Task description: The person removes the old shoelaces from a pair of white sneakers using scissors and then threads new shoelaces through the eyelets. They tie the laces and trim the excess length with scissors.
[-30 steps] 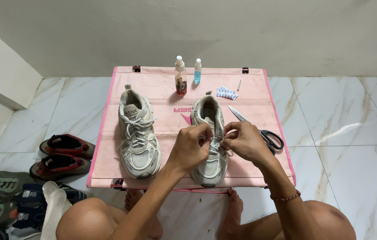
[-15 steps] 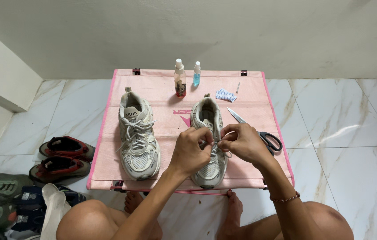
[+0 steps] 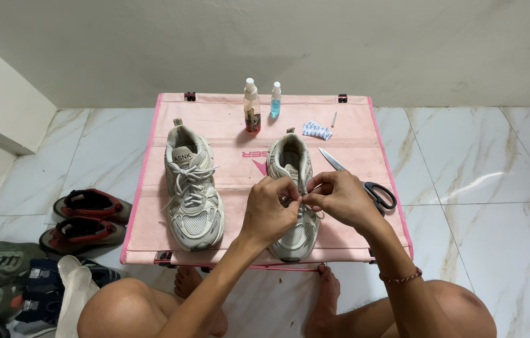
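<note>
Little has shifted: your left hand (image 3: 269, 211) and right hand (image 3: 340, 197) stay pinched together on the white lace (image 3: 307, 203) of the right sneaker (image 3: 292, 194), centre frame on the pink table (image 3: 227, 131). That lace looks soft and limp, so grip it near the eyelets.

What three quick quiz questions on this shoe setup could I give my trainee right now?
1. True or false: both hands work at the laces of the right-hand sneaker.
2. Which item lies beside the right hand on the pink table? A) scissors B) a brush C) a sponge
3. Fill in: two small spray ___ stand at the far side of the table.

Key
1. True: the left hand and the right hand pinch the laces over that shoe, while the left-hand sneaker lies untouched.
2. A: the scissors, with black handles.
3. Bottles: a brown bottle and a blue bottle.
</note>
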